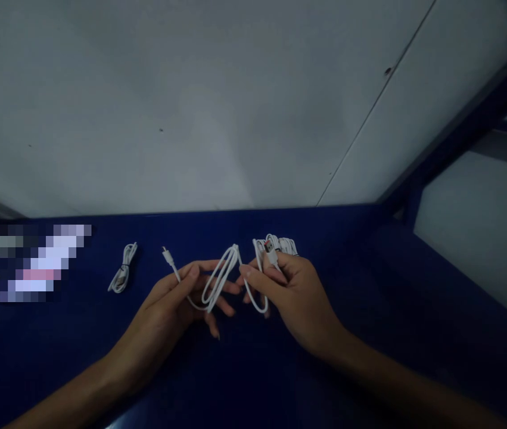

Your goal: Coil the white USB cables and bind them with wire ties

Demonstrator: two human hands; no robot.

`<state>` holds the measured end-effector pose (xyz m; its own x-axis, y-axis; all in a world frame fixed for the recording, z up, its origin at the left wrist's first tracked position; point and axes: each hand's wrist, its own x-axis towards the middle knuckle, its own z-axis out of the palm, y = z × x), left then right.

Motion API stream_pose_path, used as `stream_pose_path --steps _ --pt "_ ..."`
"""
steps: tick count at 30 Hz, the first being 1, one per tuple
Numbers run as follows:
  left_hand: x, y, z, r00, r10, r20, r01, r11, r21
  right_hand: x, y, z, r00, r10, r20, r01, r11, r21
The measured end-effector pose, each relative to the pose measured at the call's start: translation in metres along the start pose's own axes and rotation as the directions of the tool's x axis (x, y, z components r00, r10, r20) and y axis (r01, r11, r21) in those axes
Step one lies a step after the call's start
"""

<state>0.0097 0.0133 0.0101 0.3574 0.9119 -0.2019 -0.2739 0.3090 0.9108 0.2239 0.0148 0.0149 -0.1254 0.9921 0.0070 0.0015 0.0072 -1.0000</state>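
White cable (230,258) loops between left hand (168,304) and right hand (300,298).

Single view from wearer's head, facing forward and down, close above blue table (391,286), toward pale wall (244,107).

Over the blue table (414,328), a hand could pass to the right of the right hand (302,298), or through the gap between the tied cable (123,268) and the left hand (168,298), while the cable pile (288,245) beyond the right hand and the pale wall (235,119) behind block the way.
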Motion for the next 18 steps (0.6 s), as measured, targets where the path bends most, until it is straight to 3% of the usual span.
stream_pose_path --steps 6,13,18 --pt "0.001 0.001 -0.001 0.999 -0.028 -0.023 0.028 1.0 -0.005 0.005 -0.002 0.0 0.993 -0.018 -0.12 0.021 1.0 0.021" --pt "-0.006 0.013 0.009 0.966 -0.259 0.008 0.258 0.964 0.066 -0.002 0.005 0.002 0.992 -0.117 -0.046 0.106 0.973 -0.206" --pt "-0.009 0.015 0.007 0.961 -0.275 -0.026 0.277 0.957 0.087 -0.002 0.009 0.002 0.996 -0.072 -0.06 0.051 0.952 -0.302"
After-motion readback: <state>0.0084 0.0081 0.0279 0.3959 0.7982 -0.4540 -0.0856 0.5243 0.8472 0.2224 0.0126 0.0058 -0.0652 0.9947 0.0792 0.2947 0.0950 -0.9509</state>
